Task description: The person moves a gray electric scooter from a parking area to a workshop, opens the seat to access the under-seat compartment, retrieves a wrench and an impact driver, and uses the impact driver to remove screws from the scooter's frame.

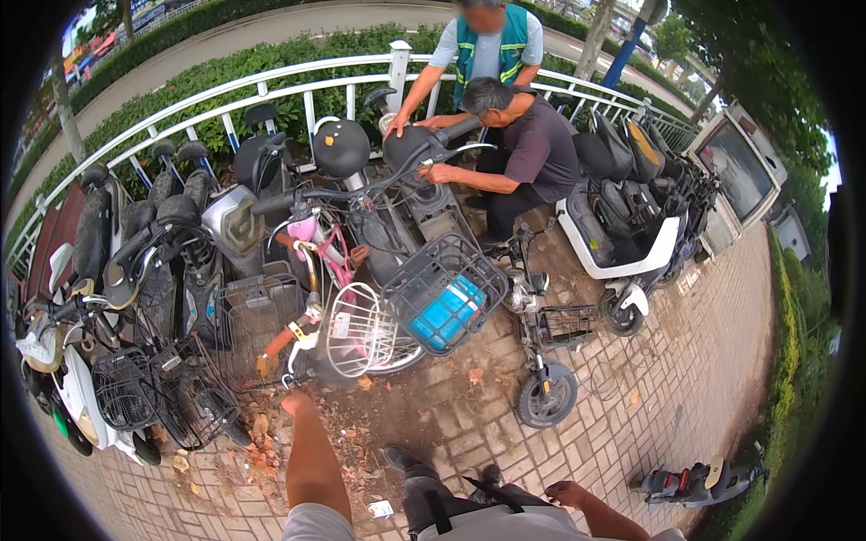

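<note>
In the lower middle, my left hand (298, 398) is closed on the silver brake lever (290, 377) at the handlebar of a pink bicycle (336, 261). That bicycle has a white wire basket (352, 329), a pink bell and orange grips. Beside it, a black basket (404, 287) holds a blue box (446, 314). My right hand (564, 496) hangs low at the right, fingers loosely bent, with nothing visible in them.
A person in a dark T-shirt (532, 149) crouches gripping a scooter (419, 216); another in a green vest (514, 45) leans onto its seat. Parked scooters (631, 189) line a white railing (352, 63). A small wheeled vehicle (546, 388) stands on brick paving (631, 397).
</note>
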Demonstrator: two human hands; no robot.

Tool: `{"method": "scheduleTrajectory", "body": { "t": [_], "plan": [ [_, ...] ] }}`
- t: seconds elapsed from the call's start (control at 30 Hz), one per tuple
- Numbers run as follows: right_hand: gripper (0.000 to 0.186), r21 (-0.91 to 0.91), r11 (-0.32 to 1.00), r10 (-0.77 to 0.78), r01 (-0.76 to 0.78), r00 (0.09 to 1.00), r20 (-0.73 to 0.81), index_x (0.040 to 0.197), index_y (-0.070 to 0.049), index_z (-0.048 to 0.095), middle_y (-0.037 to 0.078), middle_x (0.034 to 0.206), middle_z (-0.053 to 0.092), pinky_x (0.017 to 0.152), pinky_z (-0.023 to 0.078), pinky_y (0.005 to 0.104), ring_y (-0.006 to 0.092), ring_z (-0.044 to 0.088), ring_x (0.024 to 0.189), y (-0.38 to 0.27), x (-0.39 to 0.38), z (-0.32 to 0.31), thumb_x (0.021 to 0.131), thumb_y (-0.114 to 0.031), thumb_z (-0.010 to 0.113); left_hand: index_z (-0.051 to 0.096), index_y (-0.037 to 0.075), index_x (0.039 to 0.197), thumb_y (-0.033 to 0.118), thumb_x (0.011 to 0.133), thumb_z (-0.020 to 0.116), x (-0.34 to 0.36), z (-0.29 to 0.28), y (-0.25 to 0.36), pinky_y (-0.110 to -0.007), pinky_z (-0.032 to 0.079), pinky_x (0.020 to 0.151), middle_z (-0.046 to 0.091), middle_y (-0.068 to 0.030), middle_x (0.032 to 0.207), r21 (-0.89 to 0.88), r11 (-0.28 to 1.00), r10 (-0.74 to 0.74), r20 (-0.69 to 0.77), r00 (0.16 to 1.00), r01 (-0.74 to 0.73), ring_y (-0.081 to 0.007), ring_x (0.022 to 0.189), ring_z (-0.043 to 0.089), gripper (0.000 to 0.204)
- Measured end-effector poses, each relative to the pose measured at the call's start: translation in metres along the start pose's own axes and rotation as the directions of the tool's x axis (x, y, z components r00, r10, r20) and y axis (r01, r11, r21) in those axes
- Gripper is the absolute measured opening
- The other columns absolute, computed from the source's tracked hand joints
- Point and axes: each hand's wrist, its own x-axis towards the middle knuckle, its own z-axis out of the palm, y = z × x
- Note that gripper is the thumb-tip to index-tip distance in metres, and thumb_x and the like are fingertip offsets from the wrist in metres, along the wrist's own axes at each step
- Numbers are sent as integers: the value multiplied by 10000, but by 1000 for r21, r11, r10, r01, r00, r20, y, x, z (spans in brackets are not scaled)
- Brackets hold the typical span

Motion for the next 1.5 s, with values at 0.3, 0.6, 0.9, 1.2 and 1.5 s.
{"method": "scheduleTrajectory", "body": {
  "t": [0.3, 0.6, 0.9, 1.2, 1.5],
  "plan": [
    [424, -230, 954, -199, 193, 980, -2, 1055, -39, 654, 128, 966, 674, 788, 510, 321, 210, 653, 860, 50, 9, 3, 850, -401, 571, 496, 74, 1170, 191, 950, 454, 5, -30, -20, -334, 474, 687, 590, -31, 974, -276, 928, -90, 485, 870, 250, -155, 722, 543, 253],
    [461, -403, 907, -32, 124, 973, 227, 1136, -83, 631, 92, 1206, 597, 964, 400, 304, 225, 554, 1101, 15, 5, -13, 868, -441, 519, 448, 23, 1276, 169, 920, 524, -98, -88, -57, -324, 510, 697, 623, -72, 1027, 488, 862, -186, 554, 811, -136, -186, 768, 598, 392],
    [476, -87, 947, -301, 310, 948, 105, 1096, -105, 662, 112, 1040, 632, 918, 422, 338, 216, 544, 1055, 78, 47, -18, 848, -492, 538, 611, 89, 1153, 330, 865, 552, -228, -206, -182, -368, 471, 864, 640, -174, 1081, 504, 246, -621, 738, 264, -828, -271, 939, 621, 381],
    [363, -302, 648, -691, 699, 706, 153, 1216, -62, 519, 174, 1230, 530, 968, 422, 393, 331, 491, 1158, 254, 93, -32, 875, -151, 433, 621, 78, 1091, 373, 873, 543, -358, -46, -285, -366, 487, 757, 641, -172, 1003, 281, -108, -534, 792, 294, -954, -253, 829, 627, 375],
    [529, 855, 519, -121, 23, 991, 47, 1070, -81, 635, 42, 1044, 625, 726, 490, 328, 163, 548, 1002, 367, -23, -14, 866, -550, 498, 644, 51, 987, 405, 868, 545, -555, 43, -476, -357, 483, 717, 645, -168, 894, -1, -118, -792, 603, 93, -993, -236, 764, 629, 386]
  ]
}}
